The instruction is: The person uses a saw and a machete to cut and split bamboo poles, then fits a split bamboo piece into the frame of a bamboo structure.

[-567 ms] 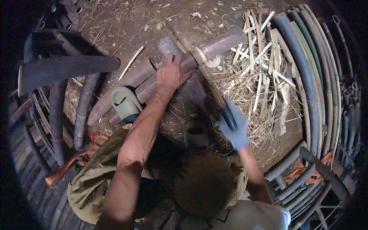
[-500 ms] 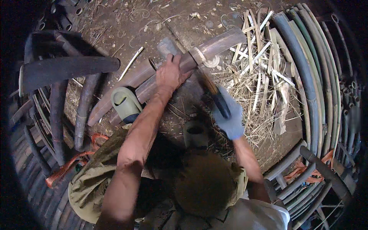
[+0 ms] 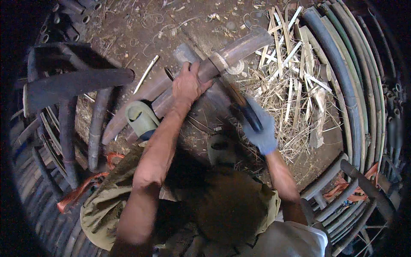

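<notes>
A thick brown bamboo pole (image 3: 244, 45) lies slanted across other bamboo pieces on the ground in front of me. My bare left hand (image 3: 188, 84) grips it from above, just left of a pale band around the pole. My right hand (image 3: 262, 130), in a light grey glove, is closed on the dark handle of a saw (image 3: 234, 95). The thin blade, seen nearly edge-on, crosses the pole beside my left hand. How deep it sits in the bamboo I cannot tell. My shoes, including the olive left shoe (image 3: 141, 119), show below the pole.
Pale split strips (image 3: 295, 55) and straw-like shavings (image 3: 284, 132) lie on the right. Long bent poles (image 3: 355, 98) line the right edge. On the left stands a dark bamboo frame (image 3: 85, 83), with orange cord (image 3: 81, 192) below it.
My gloved right hand and the saw handle have drawn back slightly toward the lower right. My left hand keeps its grip on the pole. The whole view has shifted a little.
</notes>
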`<control>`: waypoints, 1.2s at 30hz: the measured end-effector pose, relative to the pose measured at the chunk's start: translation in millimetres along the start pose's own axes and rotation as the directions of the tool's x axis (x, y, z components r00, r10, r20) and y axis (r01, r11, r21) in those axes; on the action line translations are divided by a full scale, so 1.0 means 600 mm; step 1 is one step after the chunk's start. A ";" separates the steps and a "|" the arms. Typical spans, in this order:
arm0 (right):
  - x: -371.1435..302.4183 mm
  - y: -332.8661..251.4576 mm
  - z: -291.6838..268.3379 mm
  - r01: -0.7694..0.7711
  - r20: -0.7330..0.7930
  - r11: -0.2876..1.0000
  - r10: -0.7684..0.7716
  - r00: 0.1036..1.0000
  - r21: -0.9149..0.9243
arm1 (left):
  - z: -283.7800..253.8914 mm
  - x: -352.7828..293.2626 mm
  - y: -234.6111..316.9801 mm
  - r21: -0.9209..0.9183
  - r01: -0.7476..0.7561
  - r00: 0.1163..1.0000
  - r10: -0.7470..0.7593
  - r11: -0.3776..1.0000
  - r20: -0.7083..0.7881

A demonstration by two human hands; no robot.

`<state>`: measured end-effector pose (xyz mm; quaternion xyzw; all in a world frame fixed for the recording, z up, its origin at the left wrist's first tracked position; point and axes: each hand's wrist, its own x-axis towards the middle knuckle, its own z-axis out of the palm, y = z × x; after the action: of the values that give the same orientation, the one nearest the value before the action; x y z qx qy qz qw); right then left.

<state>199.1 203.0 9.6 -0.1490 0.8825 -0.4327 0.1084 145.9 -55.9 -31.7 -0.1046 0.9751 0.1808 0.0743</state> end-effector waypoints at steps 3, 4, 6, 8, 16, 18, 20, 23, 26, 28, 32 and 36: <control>0.029 -0.002 0.015 0.021 -0.009 0.995 -0.020 1.000 0.093 | -0.004 0.006 0.000 0.001 -0.006 1.000 0.006 1.000 -0.007; 0.015 -0.002 0.008 0.005 -0.008 0.995 -0.004 1.000 0.098 | -0.001 0.003 0.004 0.004 0.000 1.000 0.000 1.000 0.002; -0.058 0.000 -0.030 -0.009 0.017 0.987 0.012 1.000 -0.161 | -0.005 0.007 0.000 -0.001 0.018 1.000 -0.018 1.000 0.021; -0.171 -0.015 -0.104 -0.185 0.087 0.973 0.198 0.976 -0.138 | -0.002 -0.004 -0.002 -0.001 0.008 1.000 -0.008 1.000 0.001; -0.153 0.026 -0.101 -0.199 0.181 0.974 0.216 0.959 -0.107 | 0.003 0.005 -0.021 -0.019 -0.153 0.986 0.151 0.988 -0.072; -0.040 0.031 -0.027 -0.024 0.024 0.996 0.022 0.999 0.081 | 0.007 0.008 -0.015 -0.009 -0.156 0.984 0.154 0.988 -0.085; 0.007 0.055 0.025 0.086 -0.091 0.971 -0.067 0.994 0.224 | 0.001 0.014 -0.007 -0.027 -0.146 0.988 0.144 0.989 -0.063; 0.015 0.051 0.039 -0.021 -0.002 0.956 0.023 1.000 0.293 | -0.011 0.020 -0.023 -0.108 -0.157 0.982 0.167 0.982 0.091; -0.035 -0.011 -0.011 -0.165 0.072 0.985 0.162 0.984 0.043 | -0.012 0.007 -0.015 -0.138 -0.265 0.950 0.283 0.954 0.134; -0.057 -0.022 -0.011 -0.213 0.048 0.972 0.209 0.977 0.096 | -0.010 0.006 -0.006 -0.196 -0.269 0.956 0.286 0.943 0.064; -0.066 -0.019 0.020 -0.046 -0.154 0.994 0.061 0.986 0.097 | -0.009 0.004 -0.006 -0.196 -0.251 0.967 0.254 0.948 -0.008; -0.084 -0.048 0.006 -0.079 -0.175 0.993 0.093 0.980 0.086 | 0.002 0.000 -0.012 -0.061 -0.249 0.968 0.249 0.967 -0.004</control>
<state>252.1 201.3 33.7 -0.0669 0.8765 -0.4736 0.0533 147.6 -61.8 -35.3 0.0168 0.9744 0.2188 0.0496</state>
